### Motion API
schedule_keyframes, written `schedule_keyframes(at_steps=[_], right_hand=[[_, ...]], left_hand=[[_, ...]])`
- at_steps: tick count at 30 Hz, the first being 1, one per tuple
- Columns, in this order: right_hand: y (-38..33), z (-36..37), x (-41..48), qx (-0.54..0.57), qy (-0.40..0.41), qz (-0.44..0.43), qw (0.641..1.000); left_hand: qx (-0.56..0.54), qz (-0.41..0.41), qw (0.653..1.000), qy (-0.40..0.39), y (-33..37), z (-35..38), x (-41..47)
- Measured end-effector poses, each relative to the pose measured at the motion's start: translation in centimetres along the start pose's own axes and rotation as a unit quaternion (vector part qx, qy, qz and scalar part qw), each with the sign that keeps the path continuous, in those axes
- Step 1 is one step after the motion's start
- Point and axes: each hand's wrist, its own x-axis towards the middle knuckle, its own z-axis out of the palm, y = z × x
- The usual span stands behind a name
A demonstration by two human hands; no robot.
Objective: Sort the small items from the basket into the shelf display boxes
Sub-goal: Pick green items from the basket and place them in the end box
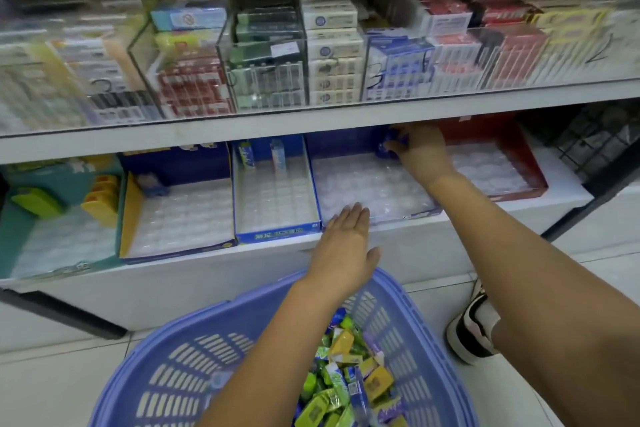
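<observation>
A blue plastic basket (180,367) sits on the floor at the bottom, holding several small green, yellow, blue and purple packs (349,381). On the lower shelf stand open display boxes with clear plastic trays. My right hand (420,151) reaches deep into the dark blue box (349,146) and grips a small blue item (389,146) at its back. My left hand (346,239) lies flat with straight fingers on the front edge of that same box, holding nothing.
Left of the dark blue box are a narrow blue-white box (273,232), a yellow-sided box (131,215) and a teal box (59,180) with yellow packs. A red box (530,166) stands to the right. The upper shelf (311,118) overhangs with stacked packets. A shoe (474,326) rests beside the basket.
</observation>
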Motion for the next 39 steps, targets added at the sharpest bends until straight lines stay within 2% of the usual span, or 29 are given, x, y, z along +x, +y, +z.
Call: schedule_keyframes(at_steps=[4,13,15,18,20,21,23,25,26,28,30,32,37,39], right_hand=[[-0.3,-0.4,1.3,-0.056,-0.063,-0.021,0.996],[-2.0,-1.1,2.2,-0.118,-0.155,0.013,0.981],[-2.7,-1.1,1.7,-0.159,-0.151,0.004,0.976],[-3.7,-1.1,-1.2,-0.146,-0.077,-0.036,0.986],[-4.9,-0.9,-4.9,-0.089,-0.069,-0.065,0.992],[-5.6,-0.7,-7.1,-0.053,-0.106,-0.075,0.990],[-7.1,0.4,-12.0,-0.027,-0.256,-0.093,0.962],[-8.0,3.1,-16.2,-0.075,-0.413,-0.111,0.901],[-8.0,4.8,-18.1,-0.110,-0.472,-0.112,0.868],[-7.1,8.2,-21.3,-0.174,-0.537,-0.122,0.816],[-5.2,10.8,-23.6,-0.208,-0.556,-0.125,0.795],[-3.2,12.6,-25.2,-0.213,-0.557,-0.147,0.789],[-1.5,15.5,-26.3,-0.187,-0.496,-0.216,0.820],[-1.7,16.9,-26.8,-0.182,-0.508,-0.238,0.808]], left_hand=[[0.009,0.010,1.000,0.009,-0.2,0.2,0.0],[0.010,0.001,1.000,-0.019,0.2,-0.6,0.0],[-0.047,0.011,0.999,0.006,0.4,-1.1,-0.9],[-0.148,0.007,0.982,0.119,-0.5,-1.9,-4.6],[-0.188,-0.052,0.968,0.157,-2.7,-1.5,-7.8],[-0.193,-0.102,0.966,0.137,-4.2,-1.1,-9.5],[-0.164,-0.211,0.963,0.026,-7.5,0.1,-12.8],[-0.146,-0.287,0.945,-0.050,-10.4,1.2,-15.3],[-0.150,-0.314,0.936,-0.050,-11.5,1.4,-16.1],[-0.167,-0.344,0.924,-0.009,-13.2,1.6,-16.7],[-0.182,-0.332,0.926,0.013,-14.1,1.7,-16.6],[-0.190,-0.311,0.931,0.020,-14.4,1.9,-16.1],[-0.193,-0.269,0.941,0.067,-15.0,2.6,-14.7],[-0.200,-0.245,0.945,0.081,-15.3,3.1,-14.4]])
